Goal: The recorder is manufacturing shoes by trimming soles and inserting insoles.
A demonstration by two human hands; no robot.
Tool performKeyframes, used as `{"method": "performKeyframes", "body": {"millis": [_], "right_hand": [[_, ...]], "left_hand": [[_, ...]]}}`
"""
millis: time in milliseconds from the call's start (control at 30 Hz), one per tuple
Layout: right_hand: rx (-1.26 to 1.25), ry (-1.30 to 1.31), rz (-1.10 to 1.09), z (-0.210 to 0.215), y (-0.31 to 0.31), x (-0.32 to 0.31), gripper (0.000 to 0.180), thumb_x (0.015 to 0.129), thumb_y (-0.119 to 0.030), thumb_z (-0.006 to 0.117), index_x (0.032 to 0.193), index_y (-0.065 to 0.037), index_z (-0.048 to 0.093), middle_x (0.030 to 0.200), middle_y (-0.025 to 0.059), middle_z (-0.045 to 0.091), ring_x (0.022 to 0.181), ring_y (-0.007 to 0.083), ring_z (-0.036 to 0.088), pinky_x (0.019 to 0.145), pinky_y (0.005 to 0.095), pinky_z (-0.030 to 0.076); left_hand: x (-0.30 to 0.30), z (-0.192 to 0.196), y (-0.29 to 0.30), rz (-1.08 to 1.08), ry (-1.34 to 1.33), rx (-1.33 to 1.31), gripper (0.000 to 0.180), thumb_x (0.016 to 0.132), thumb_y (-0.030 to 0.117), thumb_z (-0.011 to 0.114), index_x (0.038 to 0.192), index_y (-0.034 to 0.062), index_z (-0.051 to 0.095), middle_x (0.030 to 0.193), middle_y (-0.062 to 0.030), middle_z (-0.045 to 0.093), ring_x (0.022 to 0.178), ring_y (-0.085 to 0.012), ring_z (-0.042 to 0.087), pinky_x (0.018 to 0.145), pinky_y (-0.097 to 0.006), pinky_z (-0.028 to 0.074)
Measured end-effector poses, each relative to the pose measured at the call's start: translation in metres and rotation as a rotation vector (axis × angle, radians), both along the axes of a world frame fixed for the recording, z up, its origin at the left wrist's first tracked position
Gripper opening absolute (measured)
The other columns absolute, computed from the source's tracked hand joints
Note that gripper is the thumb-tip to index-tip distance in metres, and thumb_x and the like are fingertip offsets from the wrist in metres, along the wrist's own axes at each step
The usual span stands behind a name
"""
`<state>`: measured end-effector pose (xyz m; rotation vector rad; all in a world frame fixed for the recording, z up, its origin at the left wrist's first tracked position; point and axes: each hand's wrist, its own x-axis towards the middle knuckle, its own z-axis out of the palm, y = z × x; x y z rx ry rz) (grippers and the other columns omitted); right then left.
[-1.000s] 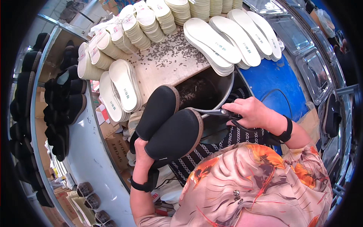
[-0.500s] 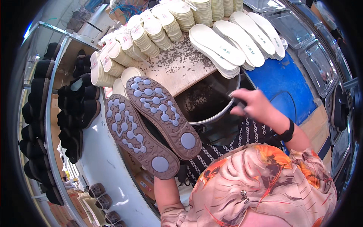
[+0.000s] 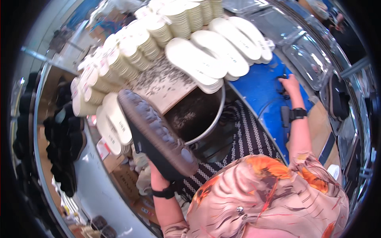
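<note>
My left hand (image 3: 156, 177) comes up from the lower edge, its fingers hidden behind a black shoe (image 3: 158, 139). It holds the shoe upright and tilted, with the brown sole and its blue-violet pads facing right. A second shoe, if still held, is hidden behind it. On the right, my right hand (image 3: 292, 84) is stretched out over a blue surface (image 3: 254, 85). Its fingers are closed round a small black object (image 3: 282, 77), whose kind is too blurred to tell.
A metal-rimmed bucket (image 3: 223, 107) with dark scraps stands before me. Dark bits are strewn over the board (image 3: 152, 85). White insoles (image 3: 194, 59) and several cream insole stacks (image 3: 123, 61) stand behind. Black shoes (image 3: 65, 135) fill a left rack; clear plastic boxes (image 3: 309, 65) are at right.
My right hand has moved from above the bucket out to the right over the blue surface. The shoes have turned: two soles faced up before, now one shoe shows from its side. The view has shifted.
</note>
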<state>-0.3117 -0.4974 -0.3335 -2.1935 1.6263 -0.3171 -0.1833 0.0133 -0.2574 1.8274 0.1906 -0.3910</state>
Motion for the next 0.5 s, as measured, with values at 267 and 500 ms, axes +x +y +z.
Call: {"method": "performKeyframes", "body": {"millis": [267,500], "right_hand": [[0.018,0.238,0.307,0.080,0.037,0.028,0.046,0.071,-0.030,0.065,0.106,-0.002,0.055,0.079,0.0150,0.065,0.068,0.0277,0.064,0.065,0.0387,0.050],[-0.590,-0.177,1.313,0.084,0.087,0.090,0.034,0.066,-0.008,0.062,0.099,-0.006,0.056,0.103,0.0095,0.056,0.098,0.0270,0.053,0.081,0.0355,0.048]], "left_hand": [[0.025,0.046,-0.056,-0.507,-0.301,0.943,0.027,0.082,0.016,0.058,0.098,-0.0053,0.054,0.084,-0.0234,0.059,0.078,-0.0387,0.058,0.067,-0.043,0.046],[0.035,0.077,-0.173,-0.795,-0.882,0.728,0.047,0.079,0.030,0.064,0.112,-0.0015,0.052,0.095,-0.0170,0.060,0.085,-0.0300,0.060,0.072,-0.037,0.048]]}}
